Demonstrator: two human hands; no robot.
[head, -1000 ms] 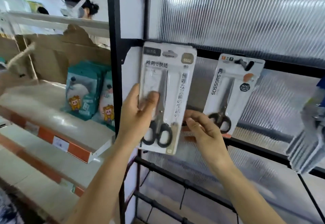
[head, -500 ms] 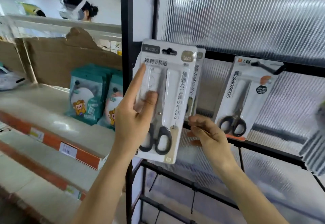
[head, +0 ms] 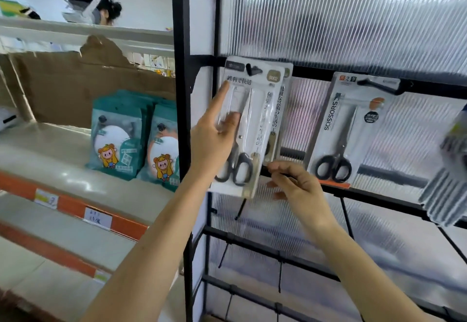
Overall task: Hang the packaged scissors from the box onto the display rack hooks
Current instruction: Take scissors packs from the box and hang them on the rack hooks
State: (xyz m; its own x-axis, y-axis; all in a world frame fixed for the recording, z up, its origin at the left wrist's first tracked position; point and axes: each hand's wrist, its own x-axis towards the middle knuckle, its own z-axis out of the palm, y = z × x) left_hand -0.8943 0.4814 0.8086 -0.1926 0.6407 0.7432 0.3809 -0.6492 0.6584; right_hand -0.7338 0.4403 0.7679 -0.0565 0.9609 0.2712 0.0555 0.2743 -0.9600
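Note:
A white packaged scissors (head: 255, 109) with black handles hangs at the top-left of the black display rack (head: 180, 119), its hang hole over a black hook (head: 250, 68). My left hand (head: 214, 137) holds this pack, thumb on the clear blister and index finger stretched up along its left edge. A second identical pack (head: 284, 109) hangs just behind it. My right hand (head: 295, 185) is below and to the right, fingers curled near the lower corner of the back pack; whether it pinches the pack is unclear. The box is out of view.
Another scissors pack labelled SCISSORS (head: 353, 129) hangs on a hook to the right. Blurred grey packs (head: 447, 182) hang at the far right. Teal packets (head: 118, 132) stand on the left shelf (head: 50, 159) before cardboard. A person (head: 88, 3) stands beyond.
The front pack has gone onto the hook and now hangs in front of a second pack. My left index finger straightened up along the pack. The view shifted left.

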